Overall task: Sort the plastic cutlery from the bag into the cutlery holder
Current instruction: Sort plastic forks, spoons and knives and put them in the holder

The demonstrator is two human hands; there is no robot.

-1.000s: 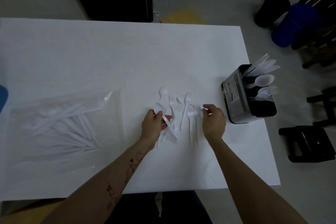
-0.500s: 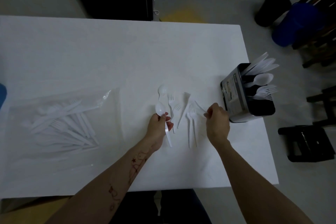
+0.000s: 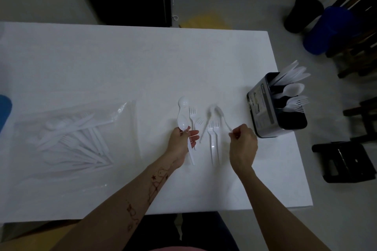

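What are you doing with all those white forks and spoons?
A person is sorting plastic cutlery. The left hand holds a spoon, and the right hand pinches the handle of another spoon. A few forks lie loose on the white table between the hands. More cutlery waits in the clear bag on the left. The black holder on the right already has some pieces standing in it.

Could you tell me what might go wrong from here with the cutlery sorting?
The cutlery holder stands close to the table's right edge; a bump while loading could tip it off. The right hand pinches a spoon only by its handle tip, so it may slip. White forks on the white table are easily overlooked.
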